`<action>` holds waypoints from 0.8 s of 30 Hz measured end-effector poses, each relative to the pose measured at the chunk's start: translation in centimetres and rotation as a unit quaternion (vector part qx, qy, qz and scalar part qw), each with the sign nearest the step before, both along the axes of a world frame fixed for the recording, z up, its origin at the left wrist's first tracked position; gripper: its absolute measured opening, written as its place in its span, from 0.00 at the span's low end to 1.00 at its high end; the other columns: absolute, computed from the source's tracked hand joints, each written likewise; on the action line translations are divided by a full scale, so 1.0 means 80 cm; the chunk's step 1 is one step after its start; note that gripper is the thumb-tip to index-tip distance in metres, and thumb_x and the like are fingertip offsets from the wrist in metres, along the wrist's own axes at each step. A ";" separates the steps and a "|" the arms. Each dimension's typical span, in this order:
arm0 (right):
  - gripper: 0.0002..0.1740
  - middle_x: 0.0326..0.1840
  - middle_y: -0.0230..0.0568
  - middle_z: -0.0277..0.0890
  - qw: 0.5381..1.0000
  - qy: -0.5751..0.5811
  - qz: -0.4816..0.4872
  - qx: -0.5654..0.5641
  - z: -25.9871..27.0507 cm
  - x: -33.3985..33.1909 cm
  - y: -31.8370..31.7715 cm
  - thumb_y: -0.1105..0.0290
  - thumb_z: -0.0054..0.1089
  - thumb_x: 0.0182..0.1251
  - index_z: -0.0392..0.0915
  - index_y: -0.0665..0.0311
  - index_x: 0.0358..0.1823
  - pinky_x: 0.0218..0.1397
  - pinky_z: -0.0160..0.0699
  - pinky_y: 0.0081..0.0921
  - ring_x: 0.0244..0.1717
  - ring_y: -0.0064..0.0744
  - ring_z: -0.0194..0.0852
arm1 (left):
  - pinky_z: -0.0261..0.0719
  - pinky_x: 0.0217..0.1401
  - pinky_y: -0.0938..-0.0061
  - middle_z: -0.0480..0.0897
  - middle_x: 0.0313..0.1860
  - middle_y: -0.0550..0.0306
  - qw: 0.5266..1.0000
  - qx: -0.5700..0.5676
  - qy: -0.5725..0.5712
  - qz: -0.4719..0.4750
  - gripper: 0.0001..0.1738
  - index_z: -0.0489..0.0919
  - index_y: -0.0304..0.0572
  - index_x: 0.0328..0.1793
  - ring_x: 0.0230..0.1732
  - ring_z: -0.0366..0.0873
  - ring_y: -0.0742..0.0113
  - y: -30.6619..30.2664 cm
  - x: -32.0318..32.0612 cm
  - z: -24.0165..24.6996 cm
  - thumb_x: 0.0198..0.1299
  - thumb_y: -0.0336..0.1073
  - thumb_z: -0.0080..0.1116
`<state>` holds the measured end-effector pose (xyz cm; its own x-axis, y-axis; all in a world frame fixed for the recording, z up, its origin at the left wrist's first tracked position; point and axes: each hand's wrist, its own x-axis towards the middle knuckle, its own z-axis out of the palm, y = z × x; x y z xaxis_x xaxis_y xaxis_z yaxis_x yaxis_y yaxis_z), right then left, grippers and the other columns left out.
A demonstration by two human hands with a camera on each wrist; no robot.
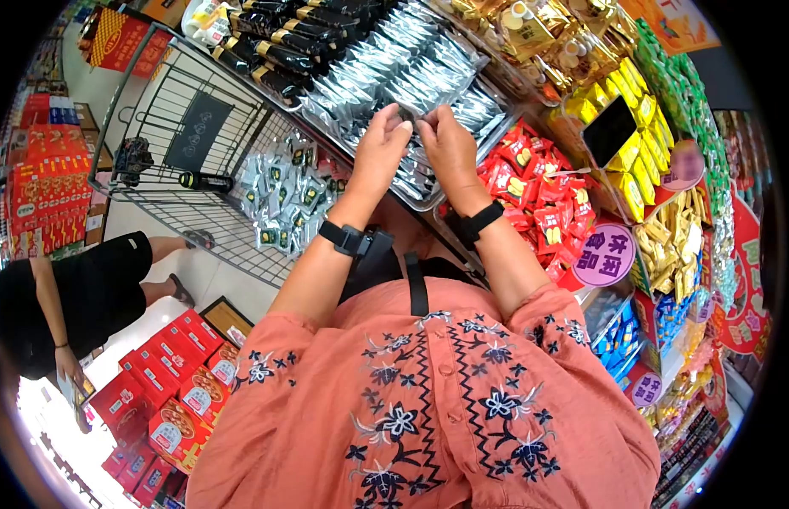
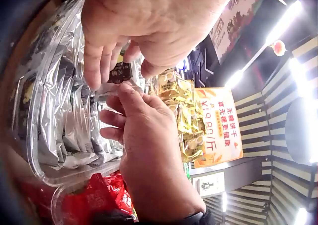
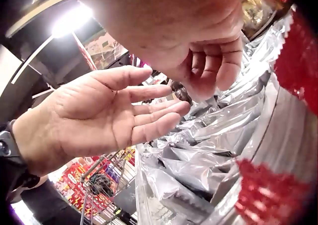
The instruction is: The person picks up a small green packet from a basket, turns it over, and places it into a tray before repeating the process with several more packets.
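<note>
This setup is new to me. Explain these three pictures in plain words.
There is no machine: a person works with two bare hands. The head picture comes from a camera worn on the head, looking down at the left hand and right hand. The other two come from a camera on each wrist, showing the hands close up. Beneath them is a tray of silver packets; red packets lie beside it, and a shopping cart stands at the left. The right hand pinches a small packet; the left hand is close by, though whether it touches is unclear.
</note>
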<state>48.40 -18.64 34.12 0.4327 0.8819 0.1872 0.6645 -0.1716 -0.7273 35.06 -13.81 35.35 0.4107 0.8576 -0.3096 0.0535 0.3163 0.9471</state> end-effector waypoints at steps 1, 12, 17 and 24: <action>0.12 0.29 0.50 0.81 1.000 0.005 -0.002 -0.004 -0.002 -0.001 0.001 0.65 0.64 0.68 0.71 0.61 0.42 0.34 0.77 0.47 0.31 0.58 0.81 | 0.85 0.50 0.72 0.75 0.68 0.39 1.000 0.025 0.010 -0.002 0.32 0.64 0.33 0.77 0.60 0.79 0.60 0.001 0.000 -0.006 0.71 0.40 0.58; 0.18 0.27 0.48 0.82 0.997 0.063 0.005 -0.049 0.015 -0.010 -0.016 0.63 0.69 0.66 0.68 0.63 0.44 0.30 0.79 0.43 0.30 0.53 0.84 | 0.80 0.58 0.69 0.81 0.60 0.41 0.997 0.073 0.013 0.007 0.29 0.71 0.30 0.69 0.56 0.83 0.60 -0.007 -0.033 -0.010 0.69 0.41 0.61; 0.11 0.25 0.32 0.78 0.967 0.240 0.089 -0.014 0.048 -0.043 -0.018 0.70 0.66 0.71 0.70 0.64 0.39 0.28 0.74 0.21 0.25 0.16 0.75 | 0.80 0.42 0.78 0.83 0.52 0.54 0.998 0.008 0.025 0.062 0.20 0.75 0.36 0.63 0.47 0.84 0.69 -0.021 -0.130 -0.004 0.72 0.41 0.57; 0.10 0.30 0.38 0.81 0.912 0.286 0.272 -0.113 0.024 -0.132 0.003 0.68 0.62 0.70 0.78 0.66 0.47 0.37 0.76 0.23 0.30 0.22 0.77 | 0.81 0.34 0.78 0.84 0.46 0.52 0.930 -0.001 0.329 0.164 0.23 0.75 0.31 0.61 0.40 0.84 0.70 0.005 -0.355 -0.170 0.70 0.44 0.57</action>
<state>37.83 -18.42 36.07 -0.1106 0.9832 -0.1453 0.2191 -0.1185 -0.9685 6.62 -13.43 21.74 -0.1514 0.9025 -0.4032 0.5224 0.4193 0.7425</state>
